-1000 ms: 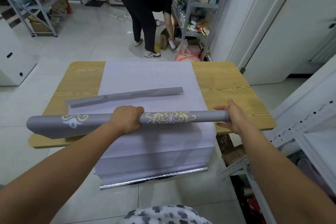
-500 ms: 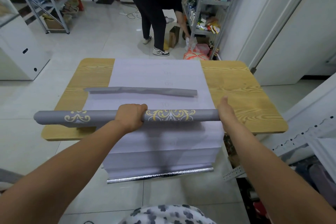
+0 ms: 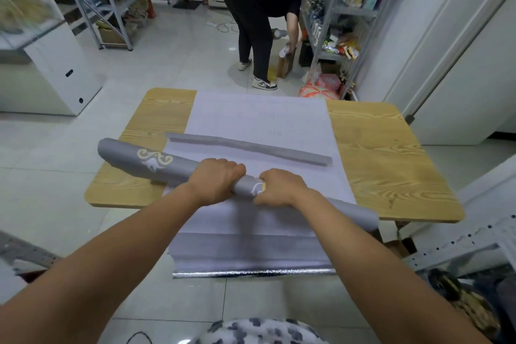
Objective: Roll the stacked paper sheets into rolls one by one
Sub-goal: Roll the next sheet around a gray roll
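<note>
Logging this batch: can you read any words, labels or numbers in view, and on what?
No text can be read.
Top sheet of the stack: faint grey marks, too faint to read.
Grey roll: gold and white ornament only, no words.
Shelf packages: too blurred to read.

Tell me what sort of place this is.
Probably a small shop or its stockroom: metal shelves crowded with packaged goods, a glass counter at the left, and a wooden table bearing a stack of paper sheets.
</note>
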